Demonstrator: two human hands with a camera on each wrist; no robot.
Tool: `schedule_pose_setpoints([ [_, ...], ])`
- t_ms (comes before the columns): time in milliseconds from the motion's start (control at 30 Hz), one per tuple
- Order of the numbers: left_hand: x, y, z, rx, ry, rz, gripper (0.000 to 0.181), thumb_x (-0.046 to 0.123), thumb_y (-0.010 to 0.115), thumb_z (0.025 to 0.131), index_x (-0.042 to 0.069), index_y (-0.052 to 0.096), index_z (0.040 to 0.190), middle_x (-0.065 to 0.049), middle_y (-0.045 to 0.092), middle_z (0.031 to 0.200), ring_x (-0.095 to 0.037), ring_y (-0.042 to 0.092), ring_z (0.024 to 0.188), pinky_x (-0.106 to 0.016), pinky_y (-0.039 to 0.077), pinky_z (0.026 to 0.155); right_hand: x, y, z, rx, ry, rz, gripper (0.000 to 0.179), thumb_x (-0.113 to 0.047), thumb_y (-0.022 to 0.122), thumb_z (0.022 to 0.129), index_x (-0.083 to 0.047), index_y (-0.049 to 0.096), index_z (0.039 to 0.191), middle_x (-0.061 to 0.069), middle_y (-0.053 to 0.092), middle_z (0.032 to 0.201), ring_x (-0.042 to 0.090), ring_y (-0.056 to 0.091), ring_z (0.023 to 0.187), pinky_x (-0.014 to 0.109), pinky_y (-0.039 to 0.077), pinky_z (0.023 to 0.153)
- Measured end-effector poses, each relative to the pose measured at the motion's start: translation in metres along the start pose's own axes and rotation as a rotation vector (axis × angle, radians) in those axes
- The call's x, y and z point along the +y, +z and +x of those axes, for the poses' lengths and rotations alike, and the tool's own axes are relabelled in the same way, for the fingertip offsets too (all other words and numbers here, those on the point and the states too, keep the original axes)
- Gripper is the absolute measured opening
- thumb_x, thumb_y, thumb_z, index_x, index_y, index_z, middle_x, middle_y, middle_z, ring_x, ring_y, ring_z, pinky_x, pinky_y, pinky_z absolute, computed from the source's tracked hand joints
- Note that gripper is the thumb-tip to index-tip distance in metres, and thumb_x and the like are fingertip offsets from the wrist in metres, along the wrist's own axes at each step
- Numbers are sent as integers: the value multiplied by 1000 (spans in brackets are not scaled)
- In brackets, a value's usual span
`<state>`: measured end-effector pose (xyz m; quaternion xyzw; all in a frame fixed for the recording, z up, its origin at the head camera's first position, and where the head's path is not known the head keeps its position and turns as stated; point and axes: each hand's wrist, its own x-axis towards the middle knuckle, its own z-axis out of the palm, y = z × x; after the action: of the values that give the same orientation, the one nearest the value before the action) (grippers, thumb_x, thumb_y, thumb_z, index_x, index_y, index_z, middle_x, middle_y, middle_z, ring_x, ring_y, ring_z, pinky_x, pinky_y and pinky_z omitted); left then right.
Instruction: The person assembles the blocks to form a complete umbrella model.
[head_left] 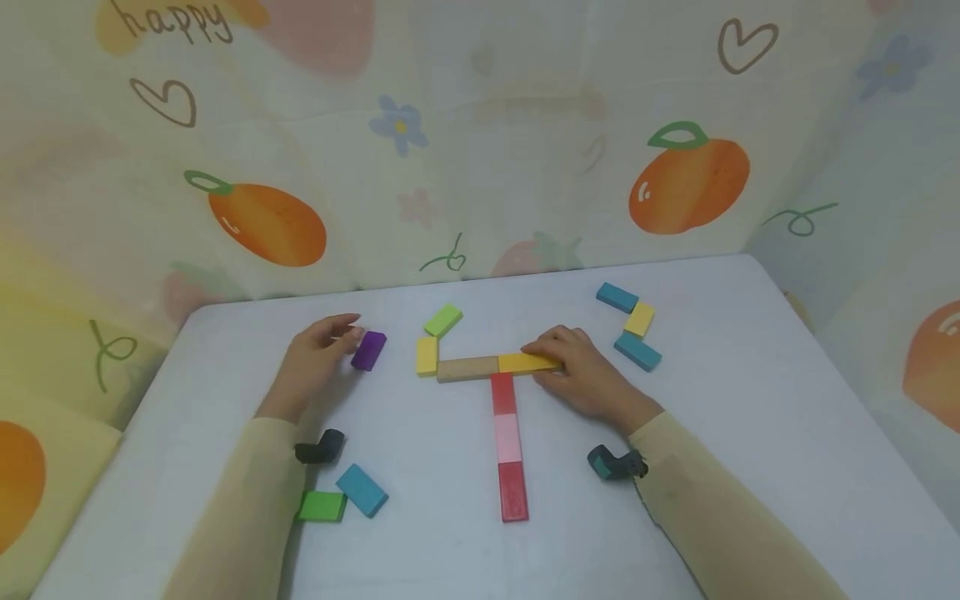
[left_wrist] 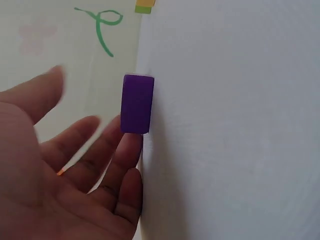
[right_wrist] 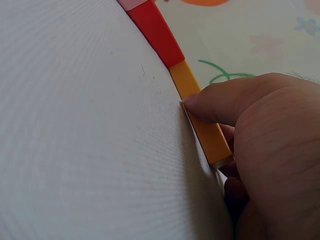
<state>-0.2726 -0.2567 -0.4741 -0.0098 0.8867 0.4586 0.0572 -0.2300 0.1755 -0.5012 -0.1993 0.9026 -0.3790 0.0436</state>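
Beige sleeves (head_left: 243, 508) up front — we've got our right grip (head_left: 588, 379) pinching the orange-yellow block (head_left: 517, 363), left grip (head_left: 311, 358) loosely spread beside the purple block (head_left: 369, 351).

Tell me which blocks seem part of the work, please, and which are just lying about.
Probably the job: orange block, pinched by right hand; purple block beside left hand; wooden block; red and pink row; adjoining yellow block; lime block.
Probably lying about: blue block; green block; three blocks, far right.
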Motion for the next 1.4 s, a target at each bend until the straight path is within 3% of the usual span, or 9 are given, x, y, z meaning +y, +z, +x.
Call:
schedule_pose_setpoints([
  [200, -2, 6, 0, -67, -56, 51, 75, 46, 85, 96, 22, 55, 160, -10, 61, 147, -35, 54, 137, -58, 47, 114, -1, -1, 0, 1, -9, 2, 40, -17, 75, 105, -19, 70, 145, -4, 60, 133, 21, 48, 128, 40, 54, 105],
  [467, -3, 8, 0, -57, 6, 108, 55, 18, 76, 103, 15, 60, 155, -14, 60, 149, -39, 57, 132, -54, 55, 105, 0, -1, 0, 1, -7, 8, 41, -16, 76, 105, -17, 70, 145, -3, 60, 134, 22, 48, 128, 41, 54, 106],
  [767, 2, 11, -2, -37, 5, 154, 51, 19, 78, 103, 14, 63, 152, -15, 62, 146, -40, 57, 132, -57, 50, 111, -1, -1, 0, -1, 0, 6, 41, -15, 75, 105, -17, 70, 146, -2, 60, 134, 22, 48, 128, 41, 54, 105],
  [1100, 11, 9, -1, -13, 2, 114, 50, 16, 76, 104, 14, 62, 152, -15, 62, 145, -39, 57, 130, -55, 52, 109, -2, -2, -2, 3, 6, 4, 40, -16, 75, 105, -17, 71, 145, -2, 60, 132, 23, 48, 129, 41, 54, 105],
  [1400, 28, 9, 1, -21, 52, 134, 50, 19, 77, 104, 14, 63, 152, -14, 64, 143, -37, 59, 127, -54, 54, 106, -1, -2, -1, 0, -6, 11, 41, -15, 75, 105, -16, 70, 145, -2, 60, 133, 22, 48, 128, 40, 54, 105],
])
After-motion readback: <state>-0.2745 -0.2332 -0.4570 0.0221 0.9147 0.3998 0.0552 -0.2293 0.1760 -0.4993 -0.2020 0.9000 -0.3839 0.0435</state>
